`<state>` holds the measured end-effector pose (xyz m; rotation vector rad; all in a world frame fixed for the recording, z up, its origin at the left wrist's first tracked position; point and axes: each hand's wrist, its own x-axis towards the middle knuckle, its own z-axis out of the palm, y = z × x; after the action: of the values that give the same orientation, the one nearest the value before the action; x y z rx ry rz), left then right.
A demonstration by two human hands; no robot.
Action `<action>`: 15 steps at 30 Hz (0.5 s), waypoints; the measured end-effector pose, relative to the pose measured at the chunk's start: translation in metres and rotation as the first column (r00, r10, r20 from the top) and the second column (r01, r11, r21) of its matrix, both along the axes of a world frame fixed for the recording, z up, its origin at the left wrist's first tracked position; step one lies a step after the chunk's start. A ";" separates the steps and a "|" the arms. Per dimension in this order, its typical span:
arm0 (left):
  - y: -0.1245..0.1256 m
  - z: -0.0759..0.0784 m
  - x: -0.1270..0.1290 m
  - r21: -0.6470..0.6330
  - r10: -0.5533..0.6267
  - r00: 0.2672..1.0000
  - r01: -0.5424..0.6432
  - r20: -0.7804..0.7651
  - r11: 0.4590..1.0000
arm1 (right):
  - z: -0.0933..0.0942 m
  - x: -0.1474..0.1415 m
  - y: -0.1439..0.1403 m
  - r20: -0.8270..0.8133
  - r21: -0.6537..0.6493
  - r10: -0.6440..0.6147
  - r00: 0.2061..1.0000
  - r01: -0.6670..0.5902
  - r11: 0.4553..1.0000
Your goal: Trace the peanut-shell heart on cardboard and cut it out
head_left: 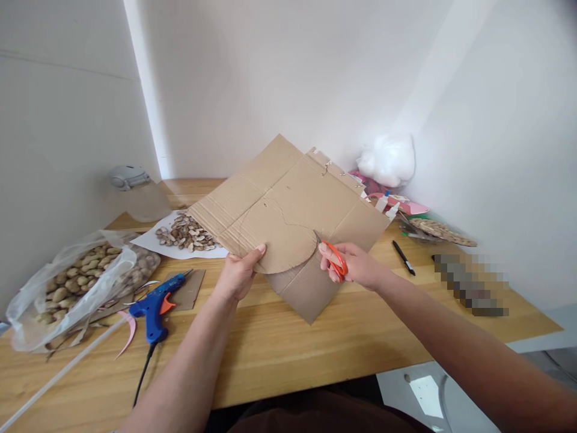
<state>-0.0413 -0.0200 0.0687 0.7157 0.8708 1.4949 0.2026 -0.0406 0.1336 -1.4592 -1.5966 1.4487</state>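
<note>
A large brown cardboard sheet (288, 198) is held up above the table, tilted, with a curved outline drawn on it. My left hand (241, 270) grips its lower left edge, thumb on top and fingers underneath. In my right hand (347, 261) is a pair of scissors (336, 260) with red-orange handles. Their blades meet the cardboard at the right side of the drawn curve, where a rounded cut runs along the lower edge. Below that cut hangs a cardboard flap (306, 288). The fingers beneath the sheet are hidden.
At left lie a blue glue gun (155, 307), a plastic bag of nuts (81, 276) and shell pieces on white paper (184, 231). A lidded jar (137, 192) stands behind. To the right are a black pen (403, 257), a blurred-out object (469, 285) and a white bag (387, 159).
</note>
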 end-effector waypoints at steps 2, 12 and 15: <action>-0.001 0.000 0.000 0.006 -0.009 1.000 0.009 -0.005 1.000 | 0.000 -0.001 -0.001 0.003 -0.006 -0.011 1.000 0.011 1.000; -0.002 0.000 0.000 -0.042 -0.013 1.000 0.012 -0.016 0.999 | -0.008 0.000 -0.003 -0.072 0.026 -0.032 0.997 0.034 0.999; -0.001 0.000 0.000 -0.063 -0.013 1.000 0.012 -0.012 0.998 | -0.010 -0.001 -0.004 -0.088 0.040 -0.038 0.995 0.042 0.998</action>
<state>-0.0409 -0.0213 0.0690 0.6834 0.9178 1.4470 0.2020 -0.0446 0.1236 -1.3781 -1.5277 1.4279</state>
